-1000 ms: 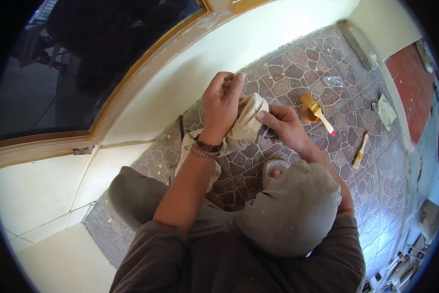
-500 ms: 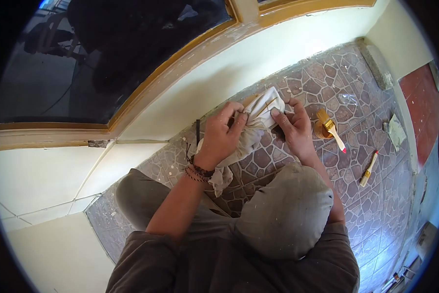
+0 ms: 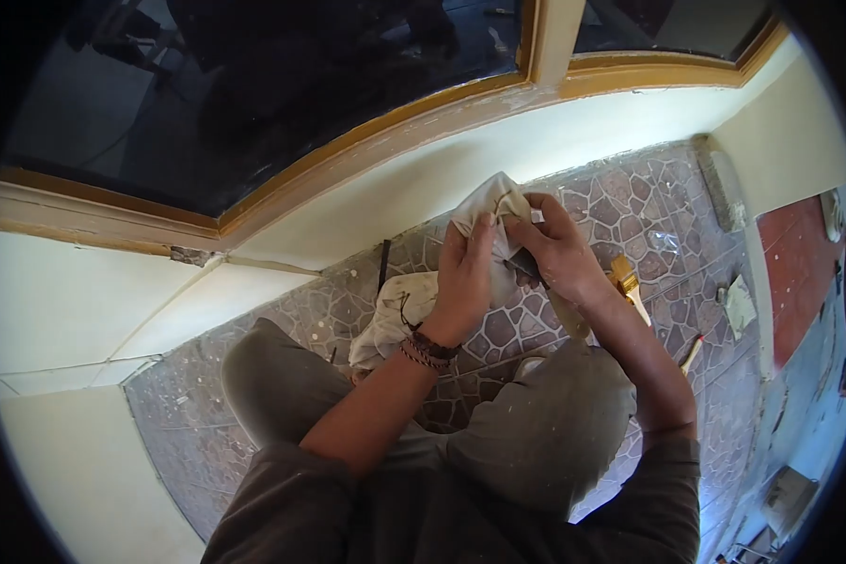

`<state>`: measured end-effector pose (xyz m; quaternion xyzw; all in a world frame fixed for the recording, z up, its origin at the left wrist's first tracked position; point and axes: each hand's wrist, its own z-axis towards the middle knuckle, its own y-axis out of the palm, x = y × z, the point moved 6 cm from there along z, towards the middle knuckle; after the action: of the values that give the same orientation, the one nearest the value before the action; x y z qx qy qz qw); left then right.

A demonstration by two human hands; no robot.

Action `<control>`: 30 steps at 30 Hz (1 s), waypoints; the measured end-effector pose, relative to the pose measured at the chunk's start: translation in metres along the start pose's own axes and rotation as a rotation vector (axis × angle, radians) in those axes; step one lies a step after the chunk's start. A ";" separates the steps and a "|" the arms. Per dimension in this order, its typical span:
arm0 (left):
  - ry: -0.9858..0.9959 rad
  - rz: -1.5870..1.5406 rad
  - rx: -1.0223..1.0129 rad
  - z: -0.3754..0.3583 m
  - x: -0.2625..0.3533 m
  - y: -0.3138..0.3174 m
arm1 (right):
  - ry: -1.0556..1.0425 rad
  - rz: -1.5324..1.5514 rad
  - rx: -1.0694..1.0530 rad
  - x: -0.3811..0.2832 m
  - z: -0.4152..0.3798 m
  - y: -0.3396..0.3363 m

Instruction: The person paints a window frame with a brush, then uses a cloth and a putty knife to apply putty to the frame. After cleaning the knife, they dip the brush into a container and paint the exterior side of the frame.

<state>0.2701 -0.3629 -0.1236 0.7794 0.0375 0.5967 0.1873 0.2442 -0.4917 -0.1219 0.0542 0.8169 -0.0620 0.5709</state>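
Observation:
A whitish, stained cloth (image 3: 487, 197) is bunched up between my two hands near the wall. My left hand (image 3: 466, 268) grips its near left side, fingers pointing up along the fabric. From the right, my right hand (image 3: 556, 246) pinches the cloth with thumb and fingers. Below my right palm shows a putty knife (image 3: 570, 318), its handle slanting down toward my knee and a dark part of its blade beside the cloth. How the hand bears on the knife is partly hidden. More pale cloth (image 3: 395, 315) lies bunched on the floor behind my left wrist.
To the right, a wide paintbrush (image 3: 627, 279) is partly covered by my forearm, and a smaller brush (image 3: 693, 353) lies on the stone-patterned floor (image 3: 663, 202). A pale scrap (image 3: 739, 306) lies farther right. The wall and wood-framed window (image 3: 366, 141) rise ahead.
My left hand has moved right, closer to my right hand. The cloth is bunched differently, and the putty knife's handle now shows below my right hand. The whole view has shifted slightly.

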 end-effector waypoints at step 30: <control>0.075 -0.431 0.040 0.047 0.053 0.020 | 0.085 0.101 0.253 -0.090 0.007 0.018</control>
<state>0.3259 -0.3780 -0.0786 0.7341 0.2221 0.5708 0.2933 0.2845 -0.4766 -0.0401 0.1695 0.8221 -0.1336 0.5269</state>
